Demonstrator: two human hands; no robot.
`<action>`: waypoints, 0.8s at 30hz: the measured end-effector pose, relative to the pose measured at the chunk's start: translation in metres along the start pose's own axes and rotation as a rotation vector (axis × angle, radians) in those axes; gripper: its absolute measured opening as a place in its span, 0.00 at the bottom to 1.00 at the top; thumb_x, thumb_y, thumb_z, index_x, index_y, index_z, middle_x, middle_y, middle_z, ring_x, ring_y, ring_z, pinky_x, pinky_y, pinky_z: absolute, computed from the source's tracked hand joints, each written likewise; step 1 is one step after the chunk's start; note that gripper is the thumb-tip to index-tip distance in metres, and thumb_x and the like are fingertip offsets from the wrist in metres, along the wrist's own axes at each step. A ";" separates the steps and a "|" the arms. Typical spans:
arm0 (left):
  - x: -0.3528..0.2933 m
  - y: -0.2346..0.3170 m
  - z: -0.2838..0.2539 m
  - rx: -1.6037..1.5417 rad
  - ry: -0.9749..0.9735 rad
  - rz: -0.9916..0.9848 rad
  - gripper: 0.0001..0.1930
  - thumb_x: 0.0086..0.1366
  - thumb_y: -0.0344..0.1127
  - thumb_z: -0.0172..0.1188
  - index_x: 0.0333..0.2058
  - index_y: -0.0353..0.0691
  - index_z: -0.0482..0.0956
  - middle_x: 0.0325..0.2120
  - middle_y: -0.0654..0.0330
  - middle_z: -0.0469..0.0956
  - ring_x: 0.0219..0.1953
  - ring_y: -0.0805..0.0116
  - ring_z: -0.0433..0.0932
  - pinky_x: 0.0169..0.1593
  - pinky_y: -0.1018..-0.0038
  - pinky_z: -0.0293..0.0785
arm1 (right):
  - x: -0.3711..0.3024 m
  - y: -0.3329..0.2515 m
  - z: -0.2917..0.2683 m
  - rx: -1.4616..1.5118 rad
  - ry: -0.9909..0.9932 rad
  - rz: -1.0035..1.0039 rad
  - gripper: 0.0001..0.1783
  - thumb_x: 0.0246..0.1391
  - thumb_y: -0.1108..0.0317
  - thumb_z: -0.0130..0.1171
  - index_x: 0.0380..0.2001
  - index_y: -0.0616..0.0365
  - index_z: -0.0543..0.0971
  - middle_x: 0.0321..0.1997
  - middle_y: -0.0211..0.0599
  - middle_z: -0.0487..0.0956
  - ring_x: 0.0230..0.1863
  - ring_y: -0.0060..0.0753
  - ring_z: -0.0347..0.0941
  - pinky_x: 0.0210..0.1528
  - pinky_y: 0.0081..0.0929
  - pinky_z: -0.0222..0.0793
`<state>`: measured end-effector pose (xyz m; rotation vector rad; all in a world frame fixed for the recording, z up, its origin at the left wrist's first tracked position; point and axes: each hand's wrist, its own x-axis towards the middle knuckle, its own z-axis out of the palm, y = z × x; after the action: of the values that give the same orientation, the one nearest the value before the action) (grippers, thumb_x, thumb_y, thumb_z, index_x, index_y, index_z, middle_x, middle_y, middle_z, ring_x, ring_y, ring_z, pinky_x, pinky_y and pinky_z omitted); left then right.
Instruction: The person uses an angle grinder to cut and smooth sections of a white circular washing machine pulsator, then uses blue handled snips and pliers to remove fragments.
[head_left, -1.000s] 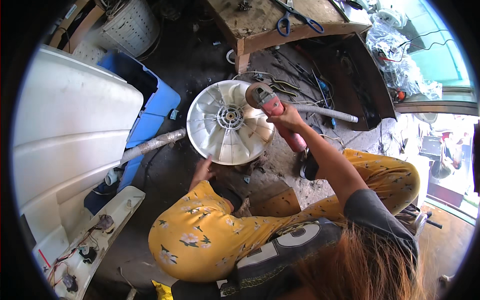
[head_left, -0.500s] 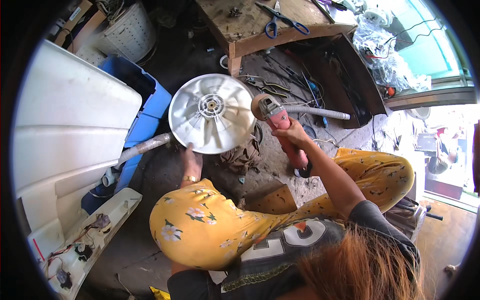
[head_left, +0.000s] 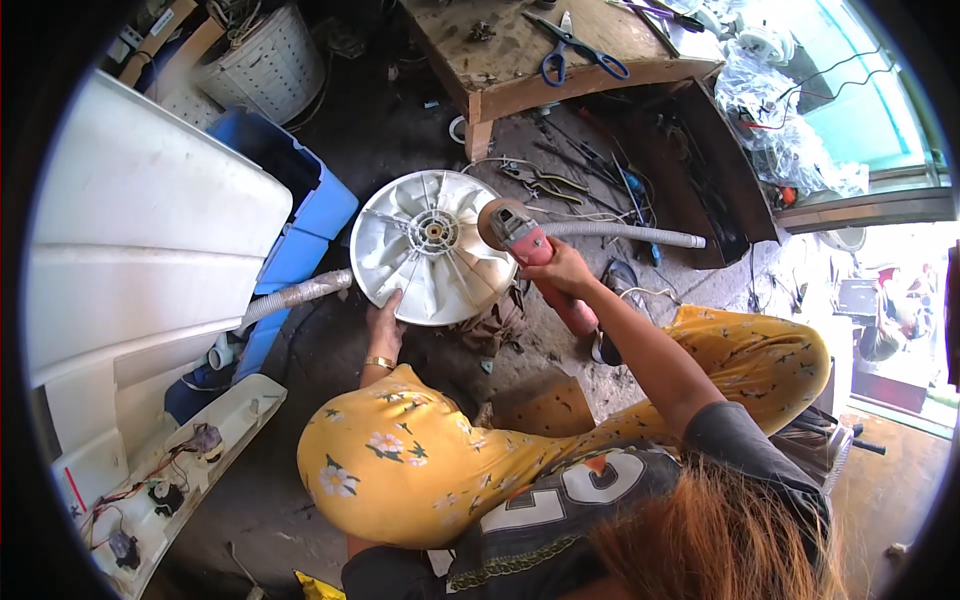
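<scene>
Low in front of me is a round white plastic washing-machine pulsator (head_left: pixel 392 258) with raised curved fins and a metal-centred hub. My left hand (head_left: pixel 384 322) grips its near rim, thumb on the finned face and the other fingers hidden beneath. A red angle grinder (head_left: pixel 531 251) is held in my right hand (head_left: pixel 560 270), which wraps round its body. The grinder's brown disc (head_left: pixel 490 224) overlaps the pulsator's right edge; whether it touches the plastic I cannot tell. Crumpled brown cloth (head_left: pixel 497 325) lies under the pulsator's near right side.
Behind stands a wooden table (head_left: pixel 470 75) with blue-handled scissors (head_left: pixel 566 50). Pliers (head_left: pixel 545 184), a grey corrugated hose (head_left: pixel 630 231) and a dark toolbox (head_left: pixel 690 170) are to the right. Blue bins (head_left: pixel 305 210) and a large white panel (head_left: pixel 150 200) stand left.
My right hand has brought the grinder left, so its disc now overlaps the pulsator's edge. The pulsator's fins, smeared by motion before, now look sharp. My left hand stays on the rim.
</scene>
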<state>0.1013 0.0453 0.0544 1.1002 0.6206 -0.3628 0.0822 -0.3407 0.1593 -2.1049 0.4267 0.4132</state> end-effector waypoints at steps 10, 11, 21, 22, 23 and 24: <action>-0.015 -0.012 0.028 0.030 0.007 -0.091 0.31 0.63 0.30 0.69 0.64 0.43 0.69 0.55 0.59 0.78 0.55 0.62 0.80 0.51 0.60 0.83 | 0.031 -0.009 0.007 -0.088 -0.018 0.044 0.53 0.28 0.40 0.78 0.58 0.60 0.78 0.50 0.52 0.84 0.52 0.49 0.82 0.57 0.40 0.75; -0.015 -0.014 0.030 0.006 0.014 -0.078 0.31 0.62 0.28 0.68 0.63 0.42 0.70 0.53 0.59 0.79 0.54 0.63 0.80 0.51 0.62 0.82 | 0.034 -0.009 0.006 -0.094 -0.020 0.053 0.53 0.28 0.40 0.78 0.58 0.60 0.78 0.50 0.52 0.84 0.52 0.49 0.82 0.57 0.40 0.75; 0.002 -0.030 0.016 0.031 -0.019 -0.008 0.27 0.65 0.30 0.68 0.62 0.42 0.70 0.54 0.59 0.79 0.54 0.63 0.80 0.54 0.60 0.82 | 0.036 0.003 0.011 -0.213 -0.064 0.054 0.53 0.28 0.41 0.78 0.59 0.59 0.77 0.51 0.51 0.84 0.54 0.51 0.81 0.58 0.40 0.75; 0.002 -0.030 0.014 0.031 -0.016 -0.006 0.27 0.65 0.30 0.68 0.62 0.42 0.70 0.54 0.59 0.79 0.54 0.63 0.80 0.54 0.60 0.82 | 0.037 0.004 0.012 -0.155 -0.083 0.042 0.52 0.29 0.42 0.79 0.59 0.60 0.77 0.51 0.51 0.84 0.53 0.51 0.81 0.58 0.40 0.75; 0.003 -0.030 0.012 0.035 -0.025 0.003 0.27 0.65 0.30 0.68 0.61 0.42 0.70 0.54 0.59 0.79 0.53 0.63 0.81 0.54 0.60 0.82 | 0.038 0.005 0.012 -0.154 -0.085 0.038 0.52 0.29 0.42 0.79 0.59 0.60 0.77 0.51 0.51 0.84 0.53 0.51 0.81 0.58 0.40 0.75; 0.003 -0.030 0.009 0.040 -0.032 0.012 0.27 0.65 0.30 0.67 0.61 0.42 0.70 0.54 0.60 0.79 0.53 0.64 0.81 0.54 0.61 0.82 | 0.038 0.002 0.011 -0.120 -0.085 0.059 0.51 0.29 0.44 0.79 0.58 0.60 0.77 0.51 0.51 0.84 0.53 0.49 0.81 0.58 0.39 0.75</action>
<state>0.0891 0.0244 0.0341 1.1339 0.5806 -0.3830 0.1134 -0.3380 0.1350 -2.1850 0.4239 0.5727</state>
